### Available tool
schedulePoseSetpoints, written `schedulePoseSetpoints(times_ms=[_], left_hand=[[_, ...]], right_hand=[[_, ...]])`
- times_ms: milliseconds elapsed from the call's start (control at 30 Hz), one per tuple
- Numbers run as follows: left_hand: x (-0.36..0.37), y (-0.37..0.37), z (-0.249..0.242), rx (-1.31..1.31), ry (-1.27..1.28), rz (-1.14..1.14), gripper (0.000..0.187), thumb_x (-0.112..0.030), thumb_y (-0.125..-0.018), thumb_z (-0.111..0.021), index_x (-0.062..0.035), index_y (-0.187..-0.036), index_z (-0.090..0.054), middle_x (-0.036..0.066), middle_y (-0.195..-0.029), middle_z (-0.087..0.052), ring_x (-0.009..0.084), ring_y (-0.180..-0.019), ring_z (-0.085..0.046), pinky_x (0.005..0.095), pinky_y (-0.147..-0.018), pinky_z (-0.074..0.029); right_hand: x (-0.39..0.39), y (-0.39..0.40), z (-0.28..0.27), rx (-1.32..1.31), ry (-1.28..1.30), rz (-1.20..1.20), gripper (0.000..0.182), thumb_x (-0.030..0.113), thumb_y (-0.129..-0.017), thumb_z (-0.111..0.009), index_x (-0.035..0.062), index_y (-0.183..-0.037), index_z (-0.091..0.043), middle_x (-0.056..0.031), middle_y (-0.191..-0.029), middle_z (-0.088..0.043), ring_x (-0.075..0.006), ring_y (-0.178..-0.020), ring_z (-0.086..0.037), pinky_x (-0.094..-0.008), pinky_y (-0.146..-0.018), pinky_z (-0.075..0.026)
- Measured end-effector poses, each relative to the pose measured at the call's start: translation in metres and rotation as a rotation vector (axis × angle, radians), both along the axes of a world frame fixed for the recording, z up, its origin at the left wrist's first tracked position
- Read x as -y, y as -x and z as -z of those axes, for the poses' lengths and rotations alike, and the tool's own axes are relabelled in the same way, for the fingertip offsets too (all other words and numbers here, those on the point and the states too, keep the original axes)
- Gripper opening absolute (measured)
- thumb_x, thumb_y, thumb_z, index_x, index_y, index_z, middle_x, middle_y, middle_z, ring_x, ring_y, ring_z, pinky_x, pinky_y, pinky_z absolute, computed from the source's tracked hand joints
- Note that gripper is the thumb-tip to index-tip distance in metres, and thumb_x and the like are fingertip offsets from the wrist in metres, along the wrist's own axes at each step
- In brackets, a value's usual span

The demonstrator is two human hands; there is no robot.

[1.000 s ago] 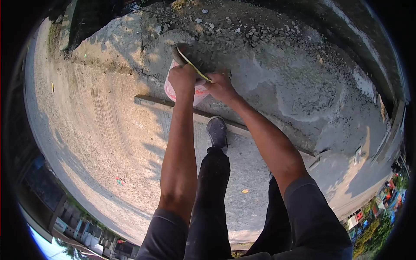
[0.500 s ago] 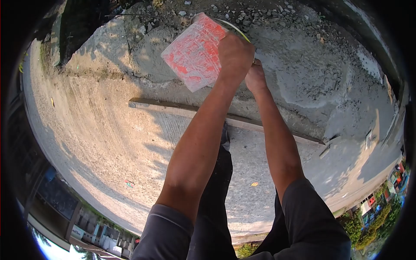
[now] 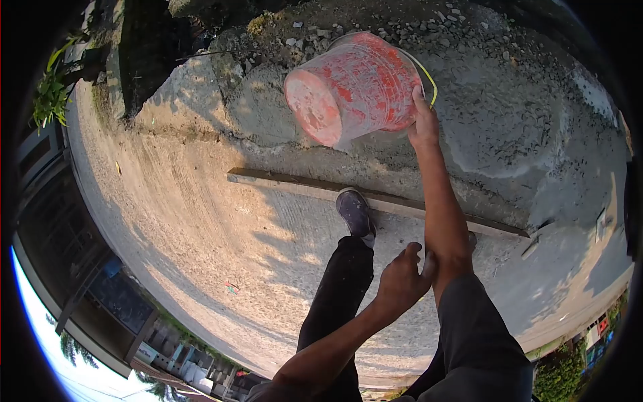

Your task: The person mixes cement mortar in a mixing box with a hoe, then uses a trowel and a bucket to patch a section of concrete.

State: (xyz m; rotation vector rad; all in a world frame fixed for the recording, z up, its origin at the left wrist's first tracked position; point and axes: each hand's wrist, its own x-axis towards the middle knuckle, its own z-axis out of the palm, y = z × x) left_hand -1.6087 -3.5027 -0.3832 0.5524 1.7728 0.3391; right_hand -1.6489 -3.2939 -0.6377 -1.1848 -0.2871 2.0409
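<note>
A red plastic bucket [image 3: 355,87], smeared with grey cement, hangs tilted on its side over the wet concrete, its bottom turned toward me and to the left. My right hand [image 3: 423,122] grips its rim, where a yellow handle runs, with the arm stretched out. My left hand [image 3: 402,280] is low and close to me. It holds nothing, its fingers are loosely apart, and it rests beside my right upper arm.
A long wooden board [image 3: 288,182] lies across the ground, with my dark shoe [image 3: 355,211] against it. Beyond it lie a mound of wet concrete [image 3: 495,134] and loose gravel [image 3: 429,30]. A raked, sunlit slab [image 3: 181,201] spreads to the left.
My left hand has let go of the bucket and dropped back toward my body. The bucket has swung from upturned to lying sideways, held by my right hand alone.
</note>
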Motion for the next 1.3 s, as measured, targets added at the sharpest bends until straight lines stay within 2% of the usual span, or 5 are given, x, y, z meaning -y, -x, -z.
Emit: schedulePoseSetpoints(times_ms=[167, 767, 967, 1167, 1300], left_hand=[[0.004, -0.007, 0.011, -0.051, -0.038, 0.036, 0.034, -0.022, -0.093, -0.059, 0.0054, -0.112, -0.055, 0.031, -0.1, -0.067, 0.0424, -0.086, -0.07, 0.0451, -0.072, -0.057], [0.001, -0.013, 0.014, -0.087, -0.067, 0.117, 0.033, -0.021, -0.092, -0.062, 0.0053, -0.112, -0.058, 0.029, -0.096, -0.068, 0.0408, -0.085, -0.07, 0.0437, -0.07, -0.058], [-0.006, -0.02, 0.017, -0.108, -0.058, 0.165, 0.034, -0.021, -0.092, -0.062, 0.0065, -0.112, -0.058, 0.03, -0.097, -0.068, 0.0401, -0.084, -0.071, 0.0435, -0.072, -0.058], [-0.008, -0.035, 0.021, -0.048, -0.003, 0.17, 0.034, -0.021, -0.093, -0.062, 0.0069, -0.111, -0.058, 0.031, -0.098, -0.067, 0.0402, -0.086, -0.071, 0.0433, -0.072, -0.058], [-0.01, -0.039, 0.02, -0.043, -0.061, 0.171, 0.032, -0.02, -0.093, -0.062, 0.0082, -0.108, -0.055, 0.032, -0.096, -0.067, 0.0421, -0.085, -0.07, 0.0434, -0.072, -0.057]], right_hand=[[-0.006, -0.026, 0.017, -0.044, 0.027, 0.102, 0.048, 0.031, -0.099, -0.061, 0.0011, -0.135, -0.052, -0.0105, -0.133, -0.059, -0.0227, -0.12, -0.058, -0.039, -0.103, -0.046], [-0.021, -0.093, -0.013, -0.051, -0.078, 0.136, 0.043, 0.027, -0.101, -0.056, 0.0007, -0.135, -0.052, -0.0124, -0.134, -0.058, -0.025, -0.121, -0.057, -0.0419, -0.103, -0.045], [-0.036, -0.122, 0.038, 0.015, 0.069, 0.181, 0.045, 0.028, -0.103, -0.052, 0.0018, -0.139, -0.049, -0.0117, -0.134, -0.058, -0.0241, -0.122, -0.057, -0.0409, -0.104, -0.045], [-0.052, -0.127, -0.049, -0.105, -0.055, 0.182, 0.041, 0.027, -0.104, -0.049, 0.0048, -0.139, -0.05, -0.0095, -0.136, -0.057, -0.0239, -0.124, -0.055, -0.0399, -0.106, -0.043], [-0.072, -0.14, -0.085, -0.052, -0.146, 0.174, 0.043, 0.028, -0.106, -0.042, 0.0054, -0.143, -0.045, -0.0087, -0.14, -0.053, -0.0256, -0.128, -0.052, -0.0409, -0.108, -0.043]])
